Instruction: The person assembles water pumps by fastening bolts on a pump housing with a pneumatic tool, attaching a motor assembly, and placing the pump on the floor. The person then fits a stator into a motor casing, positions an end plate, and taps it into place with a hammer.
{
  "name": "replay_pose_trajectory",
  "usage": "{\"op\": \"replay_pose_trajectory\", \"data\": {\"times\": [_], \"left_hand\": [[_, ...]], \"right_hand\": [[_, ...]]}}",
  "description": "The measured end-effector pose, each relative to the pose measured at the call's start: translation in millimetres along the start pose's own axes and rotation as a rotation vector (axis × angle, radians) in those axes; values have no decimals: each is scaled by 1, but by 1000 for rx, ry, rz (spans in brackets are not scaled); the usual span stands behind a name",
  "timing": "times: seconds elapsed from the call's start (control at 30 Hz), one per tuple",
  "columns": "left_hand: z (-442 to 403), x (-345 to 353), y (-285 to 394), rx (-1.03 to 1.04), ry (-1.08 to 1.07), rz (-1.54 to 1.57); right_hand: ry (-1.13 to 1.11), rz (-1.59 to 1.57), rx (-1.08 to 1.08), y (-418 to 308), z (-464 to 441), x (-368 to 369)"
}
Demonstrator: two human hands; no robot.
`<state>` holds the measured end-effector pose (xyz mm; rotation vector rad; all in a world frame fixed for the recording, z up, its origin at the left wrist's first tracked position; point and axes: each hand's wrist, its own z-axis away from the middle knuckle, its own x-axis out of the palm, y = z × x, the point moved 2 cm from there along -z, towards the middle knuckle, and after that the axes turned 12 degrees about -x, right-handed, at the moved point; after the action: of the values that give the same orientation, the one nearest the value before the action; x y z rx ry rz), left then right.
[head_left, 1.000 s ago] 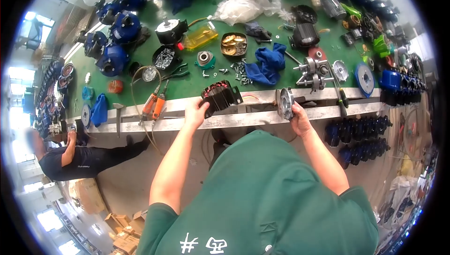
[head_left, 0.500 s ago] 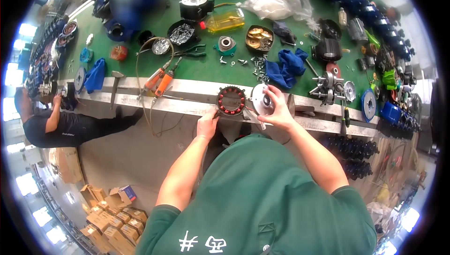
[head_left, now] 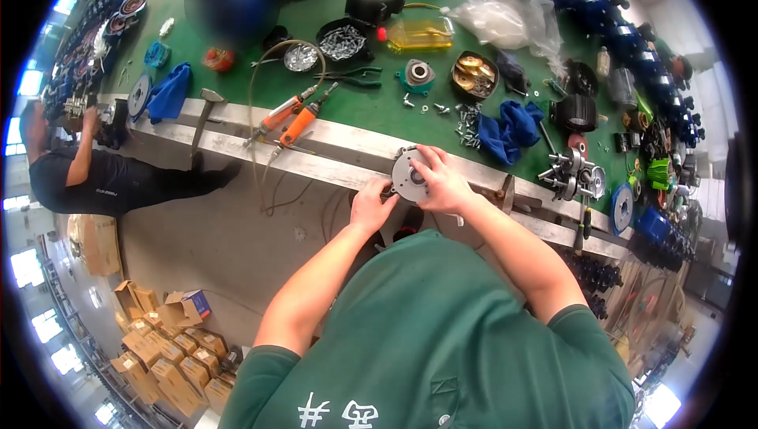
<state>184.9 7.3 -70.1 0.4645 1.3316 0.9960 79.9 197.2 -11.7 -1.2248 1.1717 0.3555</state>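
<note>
A round silver motor end cover (head_left: pixel 404 182) lies over the ring-shaped motor stator at the bench's front edge. The cover hides the stator's red windings; only some dark rim shows around it. My left hand (head_left: pixel 372 206) is closed on the left edge of the stator, thumb near the cover. From the right, my right hand (head_left: pixel 442 180) grips the cover, fingers across its face near the centre hole. A small pale end (head_left: pixel 460 221) sticks out below my right hand; I cannot tell what it is.
Orange air screwdrivers (head_left: pixel 300 125) and a hammer (head_left: pixel 204 117) lie left along the edge. Loose bolts (head_left: pixel 469 127), a blue cloth (head_left: pixel 509 131) and a silver bracket assembly (head_left: pixel 570 175) are to the right. A co-worker (head_left: pixel 87 168) stands at far left.
My right hand has brought the end cover left onto the stator, covering the red windings. My left hand stays at the stator. The view has shifted, so the bench appears tilted.
</note>
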Motion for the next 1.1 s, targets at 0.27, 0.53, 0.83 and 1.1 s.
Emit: {"op": "replay_pose_trajectory", "data": {"times": [0.27, 0.53, 0.83, 1.1], "left_hand": [[-3, -6, 13, 45, 12, -155], [-8, -7, 18, 114, 20, -272], [-11, -6, 21, 211, 37, -318], [-7, -7, 19, 120, -4, -317]], "right_hand": [[-52, 7, 4, 6, -5, -4], [-92, -30, -3, 11, -4, -3], [-156, -44, -28, 18, -5, -7], [-217, 10, -49, 33, 2, 3]]}}
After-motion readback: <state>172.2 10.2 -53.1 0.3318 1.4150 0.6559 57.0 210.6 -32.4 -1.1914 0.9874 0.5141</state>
